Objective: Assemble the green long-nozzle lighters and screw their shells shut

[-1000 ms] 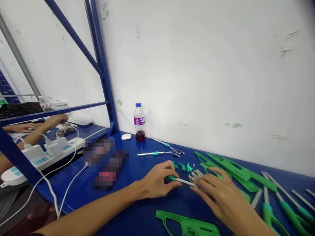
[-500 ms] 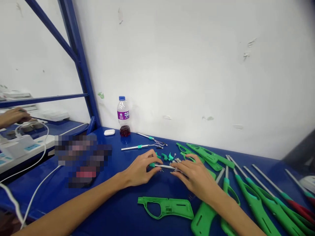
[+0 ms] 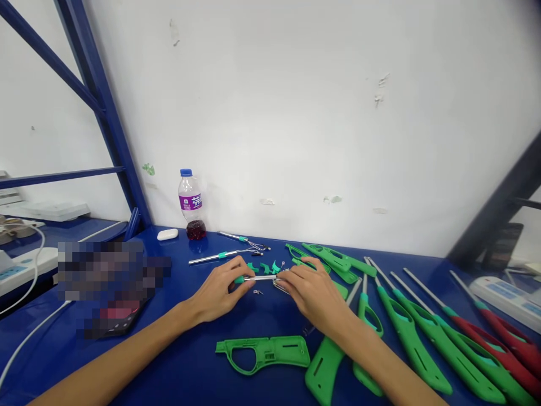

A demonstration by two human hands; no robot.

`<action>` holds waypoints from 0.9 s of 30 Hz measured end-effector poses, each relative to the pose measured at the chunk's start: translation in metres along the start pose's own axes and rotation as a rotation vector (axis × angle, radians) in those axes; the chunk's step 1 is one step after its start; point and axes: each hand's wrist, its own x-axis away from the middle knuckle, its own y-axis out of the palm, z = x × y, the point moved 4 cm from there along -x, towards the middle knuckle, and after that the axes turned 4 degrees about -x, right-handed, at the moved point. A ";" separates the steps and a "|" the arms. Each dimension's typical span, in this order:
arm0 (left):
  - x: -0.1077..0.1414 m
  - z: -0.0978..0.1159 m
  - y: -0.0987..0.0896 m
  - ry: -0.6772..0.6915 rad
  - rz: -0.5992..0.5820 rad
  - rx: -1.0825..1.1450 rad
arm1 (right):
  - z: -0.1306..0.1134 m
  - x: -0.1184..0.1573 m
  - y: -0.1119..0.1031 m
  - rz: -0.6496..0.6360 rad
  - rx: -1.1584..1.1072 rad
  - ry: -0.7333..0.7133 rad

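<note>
A metal lighter tube (image 3: 264,277) with a teal collar lies level between my two hands, just above the blue table. My left hand (image 3: 224,288) pinches it by the collar end. Closed around the tube's other end is my right hand (image 3: 311,292); thin metal bits show under its fingertips, partly hidden. Behind the hands are small teal plastic pieces (image 3: 265,268). Tiny metal parts (image 3: 257,292) rest just below the tube. Nearer to me, an opened green lighter casing half (image 3: 270,352) lies with its inside up.
Two tubes with wires (image 3: 213,258) lie at the back, near a drink bottle (image 3: 191,206) and a white case (image 3: 168,234). Green casing pieces (image 3: 333,259) sit behind my right hand. Several green lighters (image 3: 412,338) and red ones (image 3: 486,332) fan out right. Power strips (image 3: 507,299) and cables flank the table.
The view has swung to the right, so things appear shifted left. Both hands still hold the tube, and my right fingers now close more tightly over its end.
</note>
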 end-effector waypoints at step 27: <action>0.003 0.014 -0.009 0.030 0.008 -0.130 | 0.004 -0.003 -0.006 -0.079 0.047 -0.075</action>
